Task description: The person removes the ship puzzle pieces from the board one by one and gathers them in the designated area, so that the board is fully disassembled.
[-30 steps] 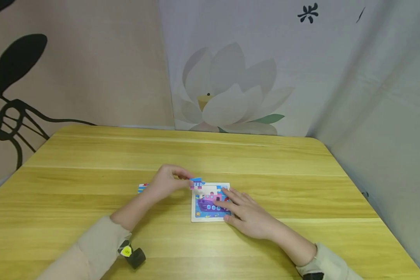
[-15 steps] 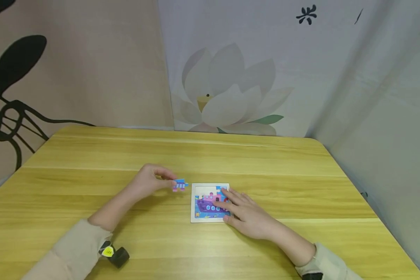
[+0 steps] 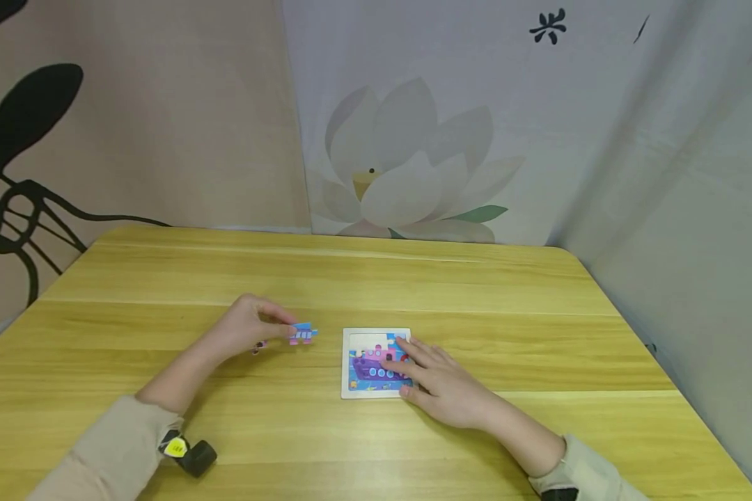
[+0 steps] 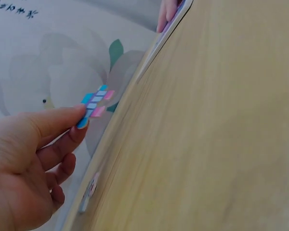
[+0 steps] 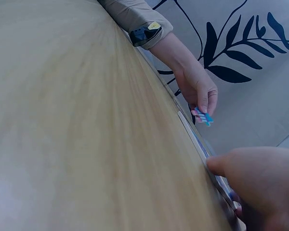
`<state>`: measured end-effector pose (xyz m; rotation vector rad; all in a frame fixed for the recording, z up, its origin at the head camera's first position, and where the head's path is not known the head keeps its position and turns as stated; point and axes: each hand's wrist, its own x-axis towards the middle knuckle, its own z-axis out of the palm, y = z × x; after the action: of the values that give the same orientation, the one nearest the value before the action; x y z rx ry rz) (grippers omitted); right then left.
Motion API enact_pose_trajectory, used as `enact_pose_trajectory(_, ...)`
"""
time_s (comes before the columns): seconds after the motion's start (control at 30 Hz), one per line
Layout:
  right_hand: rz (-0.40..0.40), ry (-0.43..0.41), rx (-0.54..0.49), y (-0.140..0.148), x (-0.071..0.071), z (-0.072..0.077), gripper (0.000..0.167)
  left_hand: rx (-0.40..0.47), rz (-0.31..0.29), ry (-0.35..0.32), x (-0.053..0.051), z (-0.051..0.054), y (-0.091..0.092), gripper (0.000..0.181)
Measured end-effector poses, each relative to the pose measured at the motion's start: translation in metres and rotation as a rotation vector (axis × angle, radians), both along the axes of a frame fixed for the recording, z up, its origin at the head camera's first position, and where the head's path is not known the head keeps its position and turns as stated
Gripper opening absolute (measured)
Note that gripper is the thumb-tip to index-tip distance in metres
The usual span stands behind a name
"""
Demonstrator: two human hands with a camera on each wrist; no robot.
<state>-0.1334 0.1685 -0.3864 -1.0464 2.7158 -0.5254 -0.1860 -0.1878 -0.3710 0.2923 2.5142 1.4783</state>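
Note:
Between thumb and fingers my left hand (image 3: 248, 325) pinches a blue, pink and white jigsaw piece (image 3: 303, 333), held above the table to the left of the puzzle. The left wrist view shows that same jigsaw piece (image 4: 94, 106) at the fingertips. A white-framed puzzle tray (image 3: 345, 376) carries a purple and pink ship picture, with a bare white area at its upper left. My right hand (image 3: 445, 386) rests on the tray's right side with spread fingers, covering part of the picture. Under the left hand, another puzzle piece (image 3: 260, 346) lies mostly hidden on the table.
The yellow wood-grain table (image 3: 376, 452) spreads around the tray. A curtain with a printed flower (image 3: 426, 160) hangs behind its far edge. A black wrist camera (image 3: 198, 458) sits at the left cuff.
My left hand has carried the pinched jigsaw piece leftward, away from over the tray's upper left corner. The right hand has stayed on the tray.

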Motion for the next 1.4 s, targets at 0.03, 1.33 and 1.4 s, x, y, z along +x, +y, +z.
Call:
enact_pose_trajectory(0.03, 0.0, 0.0, 0.0, 0.0, 0.0, 0.0, 0.045, -0.003, -0.005, -0.001, -0.001, -0.001, -0.001, 0.02)
enact_pose_trajectory(1.33, 0.001, -0.004, -0.034, 0.0, 0.0, -0.003, 0.046, -0.15, -0.096, 0.142, -0.009, -0.017, -0.012, 0.005)
enact_pose_trajectory(1.4, 0.0, -0.005, -0.043, 0.001, 0.0, -0.004, 0.046, -0.15, -0.097, 0.14, -0.009, -0.017, -0.011, 0.005)
